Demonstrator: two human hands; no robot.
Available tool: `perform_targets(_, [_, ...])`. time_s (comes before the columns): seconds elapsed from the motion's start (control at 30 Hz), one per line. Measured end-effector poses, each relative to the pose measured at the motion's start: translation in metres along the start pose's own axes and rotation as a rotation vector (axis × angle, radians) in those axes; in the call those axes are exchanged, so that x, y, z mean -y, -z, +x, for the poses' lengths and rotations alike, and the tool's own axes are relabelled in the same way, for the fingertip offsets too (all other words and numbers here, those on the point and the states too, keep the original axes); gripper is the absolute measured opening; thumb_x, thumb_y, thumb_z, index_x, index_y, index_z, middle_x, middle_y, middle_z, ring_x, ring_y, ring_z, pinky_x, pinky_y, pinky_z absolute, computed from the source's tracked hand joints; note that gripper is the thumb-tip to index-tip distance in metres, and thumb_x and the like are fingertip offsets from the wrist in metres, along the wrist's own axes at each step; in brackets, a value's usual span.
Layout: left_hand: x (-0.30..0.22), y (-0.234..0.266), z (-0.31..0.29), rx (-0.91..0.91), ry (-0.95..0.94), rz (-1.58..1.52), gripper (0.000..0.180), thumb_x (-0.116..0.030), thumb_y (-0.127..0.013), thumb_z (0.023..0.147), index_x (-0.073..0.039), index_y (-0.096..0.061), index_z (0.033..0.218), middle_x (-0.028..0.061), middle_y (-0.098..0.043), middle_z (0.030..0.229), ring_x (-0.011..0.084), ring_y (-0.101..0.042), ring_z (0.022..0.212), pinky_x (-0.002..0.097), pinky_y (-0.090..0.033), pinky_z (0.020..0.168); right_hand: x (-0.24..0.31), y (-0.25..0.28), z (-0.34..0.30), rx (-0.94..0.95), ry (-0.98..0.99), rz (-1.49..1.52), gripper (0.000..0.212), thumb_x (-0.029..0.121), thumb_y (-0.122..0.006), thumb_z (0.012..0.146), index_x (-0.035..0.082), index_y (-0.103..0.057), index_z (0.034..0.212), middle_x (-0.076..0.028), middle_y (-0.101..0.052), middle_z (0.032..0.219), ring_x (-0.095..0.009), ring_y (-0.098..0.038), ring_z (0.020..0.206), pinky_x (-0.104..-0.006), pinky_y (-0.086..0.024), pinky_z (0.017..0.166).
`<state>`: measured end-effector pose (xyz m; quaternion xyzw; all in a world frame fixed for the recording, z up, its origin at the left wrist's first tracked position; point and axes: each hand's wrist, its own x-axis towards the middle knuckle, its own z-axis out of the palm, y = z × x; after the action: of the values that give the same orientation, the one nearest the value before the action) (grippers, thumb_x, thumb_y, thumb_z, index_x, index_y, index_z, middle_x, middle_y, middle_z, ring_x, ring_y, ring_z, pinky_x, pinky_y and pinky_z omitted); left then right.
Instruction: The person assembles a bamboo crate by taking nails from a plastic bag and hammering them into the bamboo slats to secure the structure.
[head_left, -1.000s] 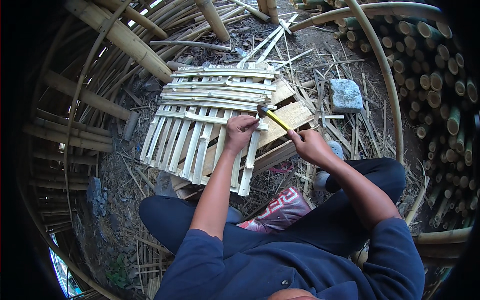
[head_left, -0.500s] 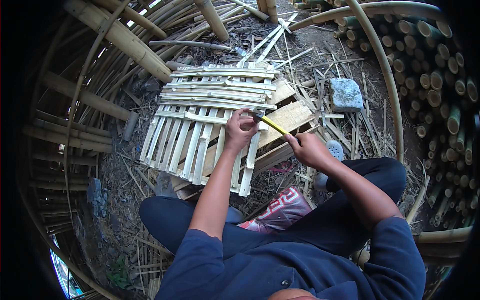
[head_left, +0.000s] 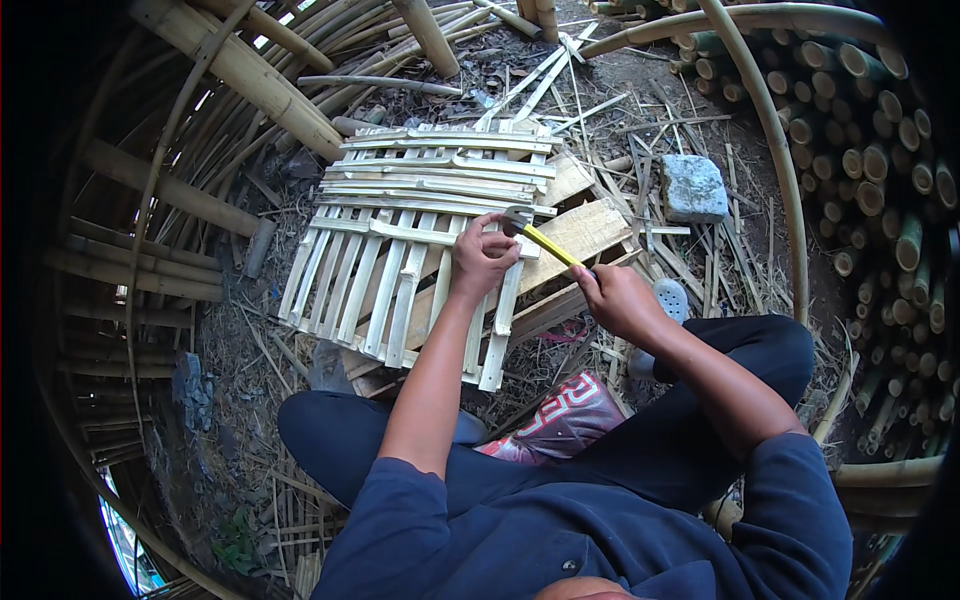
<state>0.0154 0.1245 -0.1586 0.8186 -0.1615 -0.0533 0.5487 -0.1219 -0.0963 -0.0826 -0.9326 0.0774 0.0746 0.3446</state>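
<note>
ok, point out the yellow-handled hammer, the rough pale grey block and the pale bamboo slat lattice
yellow-handled hammer (head_left: 547, 243): head view, middle of handle
rough pale grey block (head_left: 694, 188): head view, upper face
pale bamboo slat lattice (head_left: 409, 277): head view, on one slat

Hammer handle (head_left: 551, 246) partly hidden

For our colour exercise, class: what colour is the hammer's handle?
Mostly yellow; the hammer's handle shows best in the head view.

Smooth split bamboo slats (head_left: 406, 290) contrast with matt wooden planks (head_left: 582, 233), a metal hammer head (head_left: 517, 216) and a rough, stone-like block (head_left: 694, 190).
</note>
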Motion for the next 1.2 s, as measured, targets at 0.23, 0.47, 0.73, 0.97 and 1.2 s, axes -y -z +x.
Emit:
perform_targets(0.23, [0.001, 0.0, 0.001, -0.003, -0.043, 0.075, 0.067, -0.017, -0.087, 0.08, 0.004, -0.056, 0.135, 0.0055, -0.08, 0.095, 0.0086, -0.073, 0.09, 0.0248, -0.055, 0.088, 0.0, 0.001, -0.002, -0.004, 0.023, -0.017, 0.063, 0.047, -0.046, 0.108, -0.006, -0.068, 0.081, -0.029, -0.066, 0.073, -0.049, -0.067, 0.077, -0.0581, -0.052, 0.074])
perform_targets(0.47, [0.002, -0.002, -0.001, -0.009, -0.02, 0.023, 0.068, -0.015, -0.087, 0.08, 0.004, -0.054, 0.136, 0.0061, -0.08, 0.095, 0.0102, -0.074, 0.089, 0.0266, -0.056, 0.088, -0.001, 0.001, -0.001, -0.007, 0.016, -0.03, 0.061, 0.046, -0.047, 0.107, -0.006, -0.067, 0.082, -0.03, -0.066, 0.075, -0.05, -0.067, 0.077, -0.0586, -0.051, 0.075])
perform_targets(0.73, [0.003, -0.002, 0.002, -0.002, 0.018, -0.016, 0.067, -0.015, -0.087, 0.08, 0.001, -0.055, 0.137, 0.0065, -0.08, 0.094, 0.0094, -0.073, 0.088, 0.0256, -0.056, 0.086, -0.007, -0.01, -0.002, -0.089, 0.061, -0.03, 0.057, 0.043, -0.053, 0.107, -0.003, -0.064, 0.076, -0.029, -0.064, 0.07, -0.049, -0.063, 0.07, -0.0579, -0.048, 0.067])
perform_targets(0.97, [0.002, 0.0, 0.0, 0.012, 0.016, 0.014, 0.071, -0.017, -0.087, 0.08, 0.005, -0.053, 0.138, 0.0057, -0.08, 0.094, 0.0086, -0.073, 0.09, 0.0281, -0.053, 0.095, -0.007, -0.008, -0.002, -0.041, 0.037, -0.052, 0.058, 0.045, -0.05, 0.107, -0.003, -0.066, 0.081, -0.028, -0.064, 0.071, -0.05, -0.065, 0.072, -0.0583, -0.05, 0.069])
perform_targets(1.2, [0.009, 0.001, 0.0, 0.054, 0.05, -0.167, 0.07, -0.013, -0.088, 0.08, -0.003, -0.052, 0.139, 0.0073, -0.08, 0.097, 0.0105, -0.074, 0.09, 0.0267, -0.056, 0.086, -0.007, -0.009, -0.003, -0.003, 0.031, -0.074, 0.059, 0.046, -0.047, 0.108, -0.003, -0.067, 0.081, -0.028, -0.066, 0.073, -0.05, -0.066, 0.074, -0.0586, -0.051, 0.071])
